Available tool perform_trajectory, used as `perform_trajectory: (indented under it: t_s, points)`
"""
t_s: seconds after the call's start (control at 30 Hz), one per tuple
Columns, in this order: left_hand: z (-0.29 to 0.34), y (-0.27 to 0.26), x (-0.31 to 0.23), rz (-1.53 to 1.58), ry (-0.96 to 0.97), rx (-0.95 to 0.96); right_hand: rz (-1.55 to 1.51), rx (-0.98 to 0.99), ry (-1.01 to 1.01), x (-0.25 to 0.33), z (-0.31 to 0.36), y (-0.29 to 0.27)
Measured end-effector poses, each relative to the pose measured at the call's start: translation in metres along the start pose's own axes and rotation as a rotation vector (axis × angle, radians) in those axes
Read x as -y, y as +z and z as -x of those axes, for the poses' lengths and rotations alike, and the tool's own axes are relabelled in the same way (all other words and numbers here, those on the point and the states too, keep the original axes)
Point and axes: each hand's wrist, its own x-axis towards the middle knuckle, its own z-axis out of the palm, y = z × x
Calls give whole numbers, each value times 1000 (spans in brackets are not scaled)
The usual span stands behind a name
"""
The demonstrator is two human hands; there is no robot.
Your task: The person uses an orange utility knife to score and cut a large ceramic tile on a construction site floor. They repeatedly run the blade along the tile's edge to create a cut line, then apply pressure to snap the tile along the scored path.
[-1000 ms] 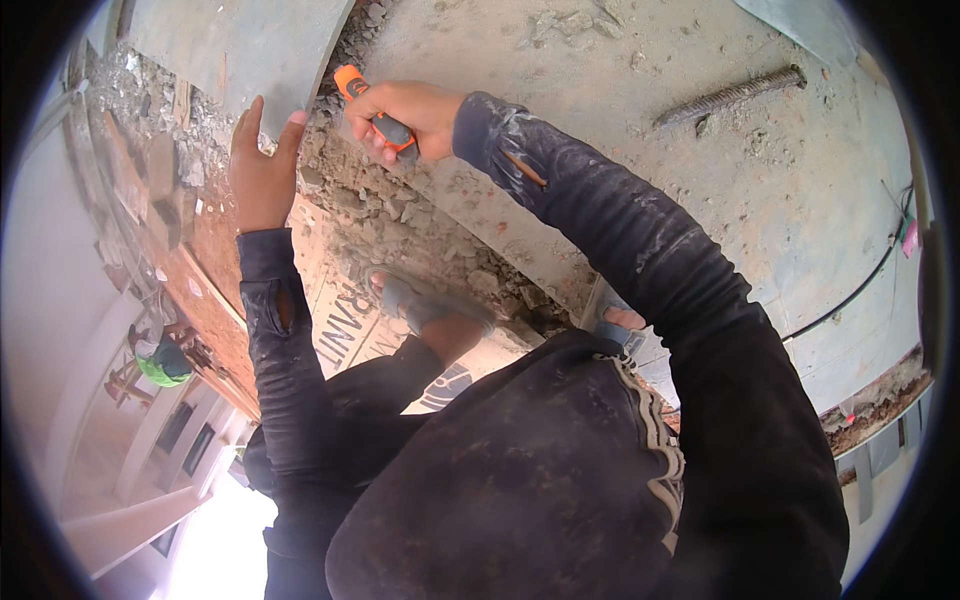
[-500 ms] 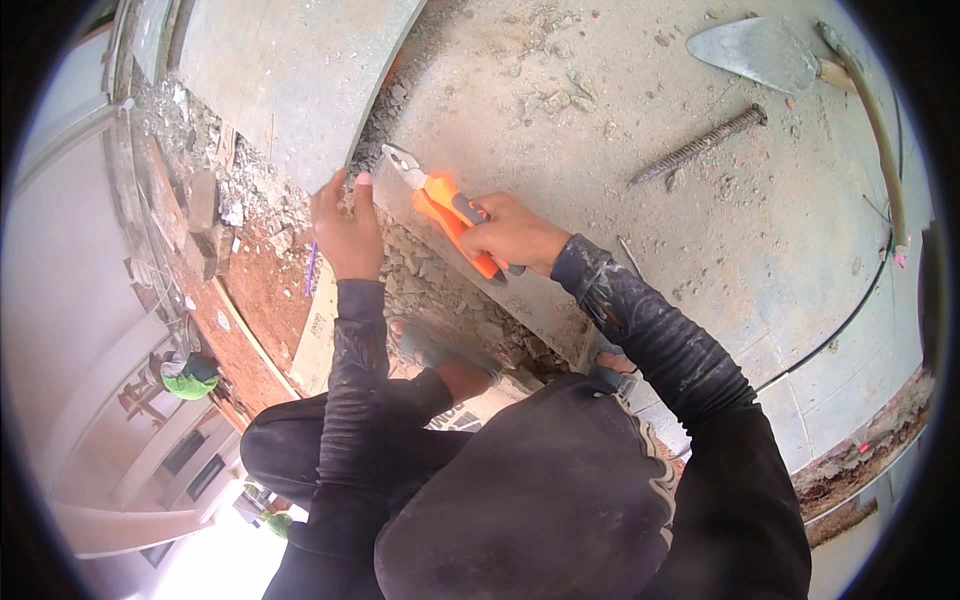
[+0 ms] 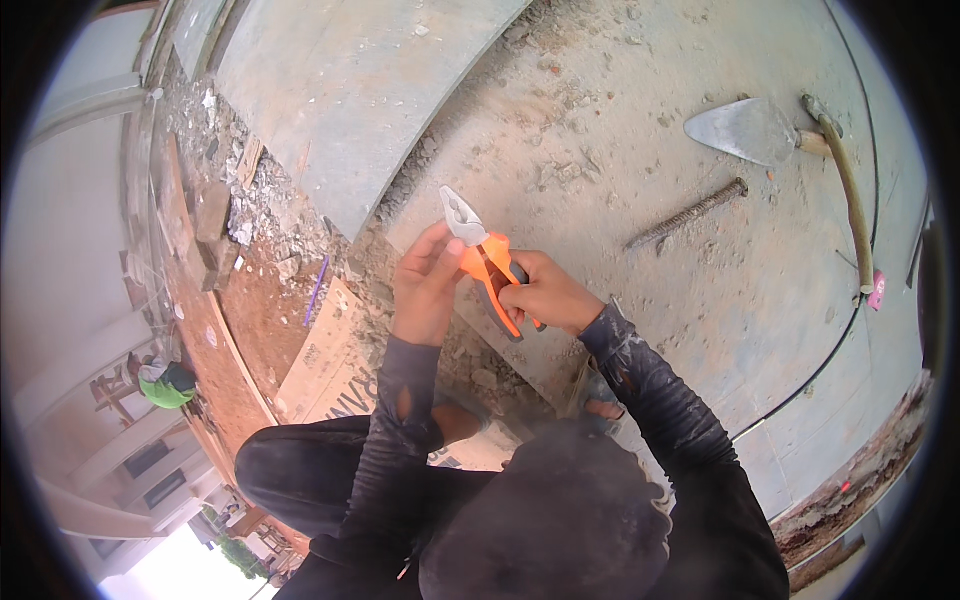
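Note:
My right hand (image 3: 560,292) is wrapped around the orange and dark grey handles of a pair of pliers (image 3: 488,270). Their metal jaws point up and to the left, and the handles stand a little apart. My left hand (image 3: 424,290) is closed at the pliers' head, thumb and fingers against the metal just above the handles. Whether those fingers also pinch something small is not visible. Below both hands runs a rubble-filled gap (image 3: 485,365) along the edge of the concrete floor (image 3: 580,240). A large grey slab (image 3: 340,90) lies beyond my left hand.
On the floor to the right lie a ribbed metal rod (image 3: 688,215), a trowel (image 3: 750,130), a wooden-handled tool (image 3: 850,190) and a black cable (image 3: 800,385). At left are a purple stick (image 3: 317,290), cardboard (image 3: 325,350), blocks (image 3: 212,212) and a person in green (image 3: 165,385).
My left hand has come away from the slab's corner and now touches the pliers' head. The pliers, still in my right hand, have been drawn nearer to it. The view has shifted.

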Motion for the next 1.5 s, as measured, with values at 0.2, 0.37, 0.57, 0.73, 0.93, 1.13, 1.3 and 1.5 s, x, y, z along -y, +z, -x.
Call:
perform_trajectory:
  t_s: [0.2, 0.37, 0.57, 0.73, 0.93, 1.13, 1.3, 1.5]
  points:
    - [0, 10, -2, -55, -13, -19, 143, -762, -424, -20, 6, 35]
    - [-5, 11, -1, -164, -61, -176, 241, -687, -557, -22, 1, 46]
    - [5, -3, 18, -749, 104, -300, -208, -334, -231, -45, -31, 51]
    - [27, -31, 34, -67, -450, -394, -28, -337, -123, -35, -64, 55]
    - [25, -50, 28, -86, -415, -310, 279, -359, -67, -19, -108, 56]
    - [8, -65, 29, -340, -183, -497, 589, -318, -227, 0, -136, 70]
    - [-4, -99, 34, -682, -91, -455, 308, -292, -105, 0, -155, 69]
    - [-10, -116, 37, -787, -46, -406, 33, -278, 9, -1, -161, 65]
